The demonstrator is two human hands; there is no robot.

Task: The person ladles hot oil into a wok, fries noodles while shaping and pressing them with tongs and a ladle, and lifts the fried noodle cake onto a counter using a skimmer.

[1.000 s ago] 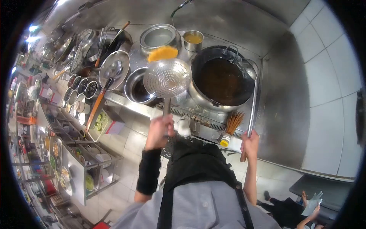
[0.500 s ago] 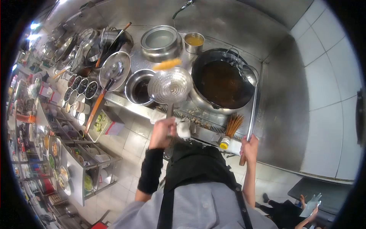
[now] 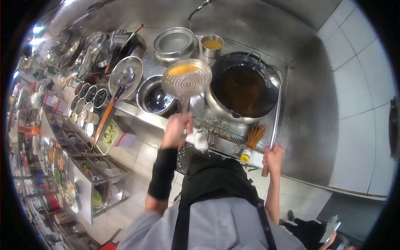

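Observation:
My left hand (image 3: 178, 127) is wrapped round the handle of a perforated skimmer (image 3: 192, 86), held above the stove near a steel pot. A golden-yellow piece of food (image 3: 183, 69) lies in the skimmer's far part. My right hand (image 3: 273, 157) grips the wooden end of a long-handled ladle (image 3: 273, 76). The ladle's bowl rests at the right rim of a black wok (image 3: 221, 62), which has dark brown liquid (image 3: 241, 92) in it. Left of the wok stands the steel pot (image 3: 143, 95) with dark, shiny contents, partly behind the skimmer.
A bamboo brush (image 3: 255, 137) lies at the stove's front edge beside a yellow-capped jar (image 3: 245, 156). Behind are a large lidless pot (image 3: 174, 52) and a cup of yellow liquid (image 3: 212, 48). A mesh strainer (image 3: 126, 77) and seasoning cups (image 3: 100, 98) stand left. Another person (image 3: 308, 230) is at lower right.
The yellow food, in the air above the skimmer before, now lies in it. My left hand and the skimmer have risen slightly away from me. The ladle has hardly moved.

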